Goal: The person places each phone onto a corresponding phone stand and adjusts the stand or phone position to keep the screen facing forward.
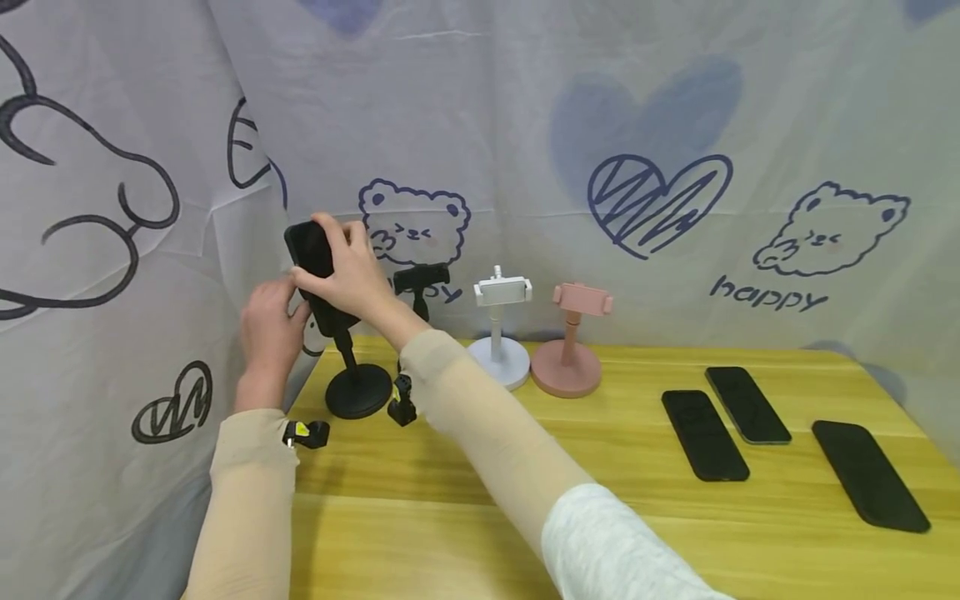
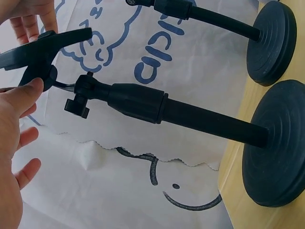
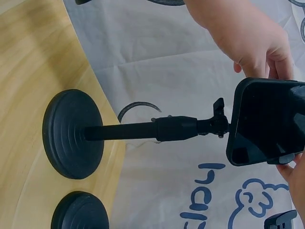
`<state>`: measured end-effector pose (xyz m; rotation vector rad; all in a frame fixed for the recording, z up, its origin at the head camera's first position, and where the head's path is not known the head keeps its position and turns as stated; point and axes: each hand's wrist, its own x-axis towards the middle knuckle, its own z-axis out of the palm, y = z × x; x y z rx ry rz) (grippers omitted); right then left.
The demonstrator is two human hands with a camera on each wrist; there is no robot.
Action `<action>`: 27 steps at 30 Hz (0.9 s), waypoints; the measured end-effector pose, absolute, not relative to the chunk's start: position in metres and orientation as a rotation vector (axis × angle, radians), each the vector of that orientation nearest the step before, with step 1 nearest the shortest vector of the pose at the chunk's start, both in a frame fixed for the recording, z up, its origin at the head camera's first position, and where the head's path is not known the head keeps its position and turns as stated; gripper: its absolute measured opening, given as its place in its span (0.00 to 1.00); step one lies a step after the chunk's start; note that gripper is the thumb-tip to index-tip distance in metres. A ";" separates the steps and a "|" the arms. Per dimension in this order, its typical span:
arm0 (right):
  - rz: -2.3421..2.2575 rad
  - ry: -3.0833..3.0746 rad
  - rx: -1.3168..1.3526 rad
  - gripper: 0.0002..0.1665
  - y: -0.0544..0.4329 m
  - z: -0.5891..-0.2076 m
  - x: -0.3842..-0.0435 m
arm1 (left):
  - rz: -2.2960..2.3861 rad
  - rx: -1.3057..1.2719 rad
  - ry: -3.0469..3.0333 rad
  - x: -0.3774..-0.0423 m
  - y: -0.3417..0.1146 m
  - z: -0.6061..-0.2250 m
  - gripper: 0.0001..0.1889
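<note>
A black smartphone [image 1: 309, 248] sits tilted at the clamp of a black phone stand [image 1: 358, 392] on the table's left side. My right hand [image 1: 352, 271] grips the phone along its right edge, thumb across the lower front. Behind the phone, my left hand [image 1: 272, 329] holds the black clamp [image 2: 43, 76]; in the left wrist view a fingertip presses its back, while other fingers stand apart from it. The right wrist view shows the phone's dark screen [image 3: 267, 121] in front of the stand's neck joint. Part of the left hand's fingers is hidden behind the phone.
A second black stand [image 1: 422, 277] is just right of the first, partly behind my right arm. Farther right are a white stand [image 1: 501, 360] and a pink stand [image 1: 567, 367]. Several dark phones [image 1: 705, 435] lie on the table's right side. A printed cloth [image 1: 517, 167] hangs behind.
</note>
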<state>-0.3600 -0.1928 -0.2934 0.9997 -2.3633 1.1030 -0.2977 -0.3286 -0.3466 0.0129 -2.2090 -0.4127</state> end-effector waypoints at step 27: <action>0.960 -2.354 1.000 0.45 -0.195 -0.299 -0.364 | -0.200 -0.201 -2.008 -0.300 -0.339 -0.357 0.16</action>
